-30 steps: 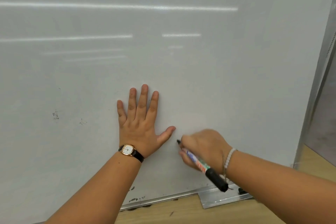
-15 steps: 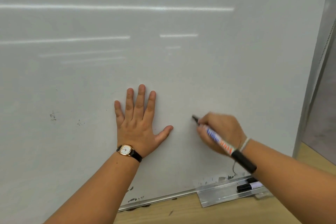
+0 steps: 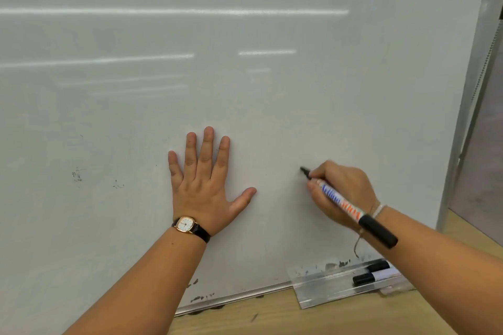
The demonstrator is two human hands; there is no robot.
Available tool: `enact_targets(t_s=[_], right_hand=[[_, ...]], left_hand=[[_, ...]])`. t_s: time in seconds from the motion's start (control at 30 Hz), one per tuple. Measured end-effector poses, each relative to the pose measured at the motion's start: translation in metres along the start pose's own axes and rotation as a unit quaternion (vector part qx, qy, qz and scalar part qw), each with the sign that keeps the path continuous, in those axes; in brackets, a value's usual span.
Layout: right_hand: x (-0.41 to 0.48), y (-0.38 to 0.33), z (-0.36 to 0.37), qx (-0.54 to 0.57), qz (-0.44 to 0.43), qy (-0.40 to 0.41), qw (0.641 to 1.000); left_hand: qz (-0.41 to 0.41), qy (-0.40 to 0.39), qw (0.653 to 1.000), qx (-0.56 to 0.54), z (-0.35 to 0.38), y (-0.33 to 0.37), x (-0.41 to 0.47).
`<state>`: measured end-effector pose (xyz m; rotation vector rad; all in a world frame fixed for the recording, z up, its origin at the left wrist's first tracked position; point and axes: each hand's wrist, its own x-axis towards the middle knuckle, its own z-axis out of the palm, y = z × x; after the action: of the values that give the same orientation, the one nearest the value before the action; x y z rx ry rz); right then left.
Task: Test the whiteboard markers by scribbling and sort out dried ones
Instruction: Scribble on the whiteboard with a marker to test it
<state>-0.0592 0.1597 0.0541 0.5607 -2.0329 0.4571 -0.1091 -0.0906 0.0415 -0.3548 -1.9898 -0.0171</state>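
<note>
**While the Marker Tip Is at the Board: Hand and Marker Positions**

While the left hand (image 3: 206,187) rests flat on the whiteboard (image 3: 245,90), its fingers lie straight and slightly spread, with the thumb angled out to the right. A wristwatch (image 3: 186,224) with a black strap sits on that wrist.

The right hand (image 3: 340,190) grips the whiteboard marker (image 3: 343,201), its fingers curled round the front of the barrel. The barrel is white with blue and orange print, and its rear end is black. The black tip points up and left at the board surface, in the lower right area of the board, right of the left thumb. A bracelet (image 3: 379,209) circles the right wrist.

At the board's bottom edge, towards the right corner, a metal tray (image 3: 326,288) carries two black-capped markers (image 3: 373,276), partly hidden by the right forearm.
</note>
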Motion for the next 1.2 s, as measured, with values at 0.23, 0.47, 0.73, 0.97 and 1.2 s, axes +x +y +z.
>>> enact_targets(t_s=[0.23,0.47,0.73,0.97,1.2], right_hand=[[-0.027,0.008,0.008,-0.068,-0.063,-0.134,0.987],[-0.005,0.008,-0.014,0.054,0.097,0.018,0.994],[-0.041,-0.013,-0.005,0.015,0.152,-0.295,0.943],[-0.010,-0.030,-0.008,0.021,0.164,-0.324,0.932],[-0.009,-0.040,-0.018,-0.027,0.105,-0.417,0.902]], left_hand=[[-0.002,-0.004,1.000,-0.001,-0.001,0.000,-0.001],[-0.006,-0.019,1.000,-0.008,-0.002,-0.001,-0.001],[-0.019,-0.044,0.998,-0.028,-0.010,0.002,-0.001],[-0.059,-0.077,0.994,-0.045,-0.027,0.011,-0.001],[0.001,-0.109,0.983,-0.145,-0.048,0.026,-0.018]])
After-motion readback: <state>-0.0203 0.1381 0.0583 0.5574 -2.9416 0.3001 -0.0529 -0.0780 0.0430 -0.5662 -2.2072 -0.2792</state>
